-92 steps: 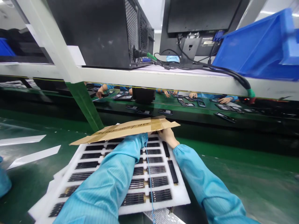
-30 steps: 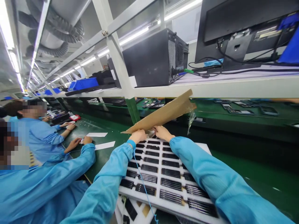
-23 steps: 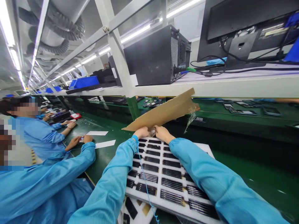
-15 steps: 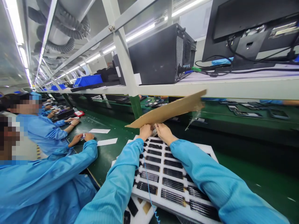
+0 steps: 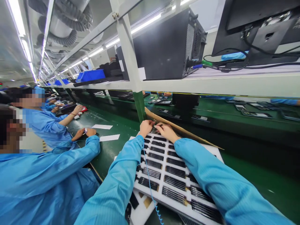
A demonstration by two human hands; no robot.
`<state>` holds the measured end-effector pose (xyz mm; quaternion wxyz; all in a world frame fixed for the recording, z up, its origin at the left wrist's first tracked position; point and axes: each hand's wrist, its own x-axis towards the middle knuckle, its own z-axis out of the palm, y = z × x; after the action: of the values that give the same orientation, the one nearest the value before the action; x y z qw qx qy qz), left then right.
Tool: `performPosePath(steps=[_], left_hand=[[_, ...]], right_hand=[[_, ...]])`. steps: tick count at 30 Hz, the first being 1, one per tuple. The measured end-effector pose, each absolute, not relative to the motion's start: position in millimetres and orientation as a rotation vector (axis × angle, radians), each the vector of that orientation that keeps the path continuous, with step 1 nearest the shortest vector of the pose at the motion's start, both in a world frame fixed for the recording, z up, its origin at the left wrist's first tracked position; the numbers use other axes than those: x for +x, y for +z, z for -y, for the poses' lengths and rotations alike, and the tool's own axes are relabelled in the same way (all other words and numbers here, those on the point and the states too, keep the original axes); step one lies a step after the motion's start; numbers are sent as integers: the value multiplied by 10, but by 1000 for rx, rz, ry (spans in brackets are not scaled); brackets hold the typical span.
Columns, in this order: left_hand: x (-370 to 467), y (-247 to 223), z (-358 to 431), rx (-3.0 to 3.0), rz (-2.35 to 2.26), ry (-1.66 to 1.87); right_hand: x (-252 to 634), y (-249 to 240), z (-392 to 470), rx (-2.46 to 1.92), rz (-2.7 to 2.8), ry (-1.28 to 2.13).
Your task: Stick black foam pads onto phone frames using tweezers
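Observation:
My left hand (image 5: 146, 128) and my right hand (image 5: 166, 132) meet at the far edge of a white foam tray (image 5: 162, 176). Fingers of both are pinched around something small that I cannot make out. Rows of slots in the tray hold flat black parts (image 5: 174, 175), stacked several to a slot. Just behind my hands a brown cardboard sheet (image 5: 192, 133) slants down to the right, seen nearly edge-on. A thin blue coiled cord (image 5: 150, 181) runs from my left cuff across the tray. Beneath lies another white tray (image 5: 140, 215), partly hidden.
Two white paper strips (image 5: 109, 137) lie on the green bench (image 5: 124, 137) to the left. Co-workers in blue sleeves (image 5: 82, 156) sit along that side. A shelf (image 5: 217, 84) with a black computer case (image 5: 161, 47) overhangs the bench; a green-based post (image 5: 139, 106) stands beyond my hands.
The cardboard sheet, raised above my hands half a second ago, has dropped behind them and the tray. My hands stay close together at the tray's far edge. The view has shifted slightly.

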<state>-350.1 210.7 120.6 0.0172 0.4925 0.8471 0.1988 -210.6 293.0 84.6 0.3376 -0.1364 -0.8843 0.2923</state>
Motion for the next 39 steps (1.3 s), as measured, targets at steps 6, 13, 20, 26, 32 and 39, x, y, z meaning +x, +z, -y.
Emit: performPosePath(steps=[6, 13, 20, 26, 32, 39], left_hand=[[-3498, 1202, -2100, 1519, -2618, 651], [-3479, 1189, -2098, 1507, -2644, 659], [-3482, 1165, -2107, 1502, -2674, 623], [-3480, 1159, -2110, 1529, -2680, 613], [-3482, 1165, -2109, 1518, -2691, 601], [-3497, 1168, -2106, 1522, -2692, 602]], right_hand=[[-2137, 839, -2889, -228, 2386, 750], [-2157, 856, -2888, -140, 2487, 717], [-2141, 862, -2884, -122, 2511, 723], [-2127, 857, -2889, -124, 2515, 723], [-2141, 830, -2884, -204, 2484, 700], [-2183, 806, -2887, -429, 2465, 626]])
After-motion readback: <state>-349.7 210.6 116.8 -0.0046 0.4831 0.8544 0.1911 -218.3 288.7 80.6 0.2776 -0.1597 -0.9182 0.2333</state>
